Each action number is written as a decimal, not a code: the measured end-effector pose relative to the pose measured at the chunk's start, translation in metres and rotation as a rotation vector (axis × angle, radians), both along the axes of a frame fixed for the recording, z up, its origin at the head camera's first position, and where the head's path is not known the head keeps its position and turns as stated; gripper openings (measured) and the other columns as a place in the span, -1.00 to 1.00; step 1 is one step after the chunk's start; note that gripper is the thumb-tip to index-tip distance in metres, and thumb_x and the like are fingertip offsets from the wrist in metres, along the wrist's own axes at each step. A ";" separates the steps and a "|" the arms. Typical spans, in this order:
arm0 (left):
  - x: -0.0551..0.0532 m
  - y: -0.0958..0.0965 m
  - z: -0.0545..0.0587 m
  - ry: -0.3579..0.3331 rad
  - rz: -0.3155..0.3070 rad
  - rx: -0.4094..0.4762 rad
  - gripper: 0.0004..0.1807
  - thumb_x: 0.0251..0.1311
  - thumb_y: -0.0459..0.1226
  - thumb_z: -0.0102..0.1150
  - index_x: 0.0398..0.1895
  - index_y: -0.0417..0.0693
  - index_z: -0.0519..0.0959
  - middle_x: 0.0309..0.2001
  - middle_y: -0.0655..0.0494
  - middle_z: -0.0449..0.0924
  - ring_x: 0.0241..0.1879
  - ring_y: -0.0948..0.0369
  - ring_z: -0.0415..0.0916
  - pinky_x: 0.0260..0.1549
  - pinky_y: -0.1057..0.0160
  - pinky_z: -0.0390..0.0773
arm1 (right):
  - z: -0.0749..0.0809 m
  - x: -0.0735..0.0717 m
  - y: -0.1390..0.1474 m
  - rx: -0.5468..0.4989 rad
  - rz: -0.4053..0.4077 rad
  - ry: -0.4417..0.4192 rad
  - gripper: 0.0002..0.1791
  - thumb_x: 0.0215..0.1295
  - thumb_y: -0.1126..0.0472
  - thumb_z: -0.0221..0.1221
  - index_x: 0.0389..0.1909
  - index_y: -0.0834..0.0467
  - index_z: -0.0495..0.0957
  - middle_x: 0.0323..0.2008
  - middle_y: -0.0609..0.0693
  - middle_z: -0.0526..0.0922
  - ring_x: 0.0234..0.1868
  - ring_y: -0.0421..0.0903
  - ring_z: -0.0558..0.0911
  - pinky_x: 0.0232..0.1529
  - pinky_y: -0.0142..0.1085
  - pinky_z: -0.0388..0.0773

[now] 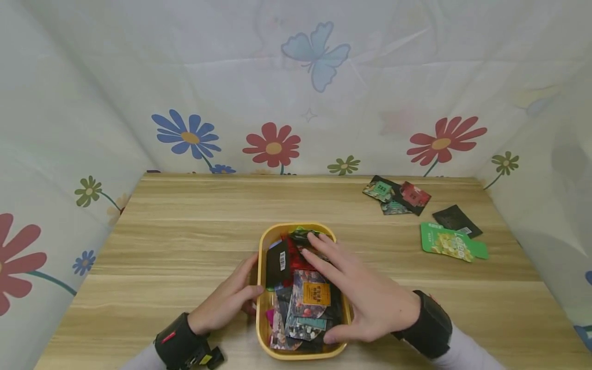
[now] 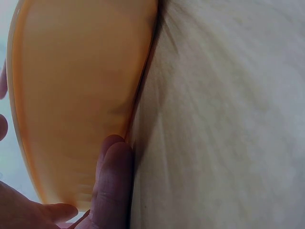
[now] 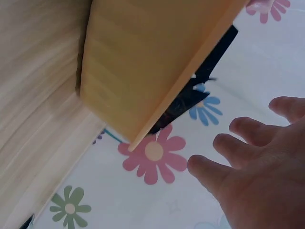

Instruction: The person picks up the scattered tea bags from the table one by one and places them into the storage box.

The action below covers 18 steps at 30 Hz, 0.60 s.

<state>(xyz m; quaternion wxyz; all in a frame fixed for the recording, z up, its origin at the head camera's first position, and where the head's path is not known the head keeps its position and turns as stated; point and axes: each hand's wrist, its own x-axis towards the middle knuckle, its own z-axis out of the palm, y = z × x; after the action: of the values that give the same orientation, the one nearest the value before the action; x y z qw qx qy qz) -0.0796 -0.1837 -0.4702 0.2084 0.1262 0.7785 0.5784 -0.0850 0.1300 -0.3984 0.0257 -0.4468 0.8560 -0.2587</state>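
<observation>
A yellow plastic basket [image 1: 265, 344] stands on the table and holds several small flat packets, including a black packet [image 1: 277, 264] with a barcode and a patterned packet with an orange label [image 1: 311, 295]. My left hand [image 1: 226, 300] rests against the basket's left wall, its thumb at the rim. Seen from the left wrist, the fingers [image 2: 113, 176] lie straight along the outer wall near its base. Over the basket's right side hovers my right hand [image 1: 365, 293], fingers spread. In the right wrist view its fingers [image 3: 248, 143] are apart from the basket and hold nothing.
At the back right of the table lie several dark packets, one with a red label [image 1: 414, 195]. Closer, a green packet [image 1: 450, 242] partly overlaps a black packet [image 1: 458, 221]. A floral curtain [image 1: 305, 103] hangs behind and at both sides.
</observation>
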 end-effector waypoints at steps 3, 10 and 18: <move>0.000 0.000 0.000 0.006 0.003 0.003 -0.20 0.37 -0.18 -0.01 0.63 0.20 -0.05 0.47 -0.11 0.05 -0.20 0.01 0.57 -0.48 0.08 0.69 | -0.001 -0.007 0.007 -0.019 -0.029 -0.016 0.33 -0.11 -0.41 0.35 0.64 -0.10 -0.13 0.62 -0.06 -0.25 0.59 0.05 -0.20 0.39 0.19 0.13; -0.001 0.001 -0.001 -0.011 -0.008 0.009 -0.21 0.38 -0.17 -0.02 0.63 0.20 -0.05 0.50 -0.11 0.02 -0.21 0.01 0.59 -0.48 0.06 0.69 | -0.006 -0.034 0.045 0.006 -0.144 0.095 0.29 -0.06 -0.38 0.34 0.63 -0.08 -0.10 0.61 0.01 -0.20 0.57 0.13 -0.11 0.35 0.29 0.15; 0.000 0.000 -0.002 -0.016 -0.001 -0.003 -0.21 0.38 -0.17 -0.02 0.63 0.22 -0.07 0.49 -0.11 0.03 -0.20 0.02 0.58 -0.49 0.07 0.68 | -0.031 -0.070 0.110 0.077 -0.353 0.141 0.12 0.04 -0.28 0.34 0.57 0.06 0.10 0.56 0.12 0.01 0.51 0.19 0.10 0.28 0.30 0.27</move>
<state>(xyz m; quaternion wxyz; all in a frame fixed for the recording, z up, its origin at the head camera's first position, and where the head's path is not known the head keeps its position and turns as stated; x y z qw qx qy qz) -0.0801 -0.1840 -0.4722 0.2152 0.1215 0.7778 0.5779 -0.1545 0.2403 -0.4298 -0.0630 -0.3053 0.9301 -0.1945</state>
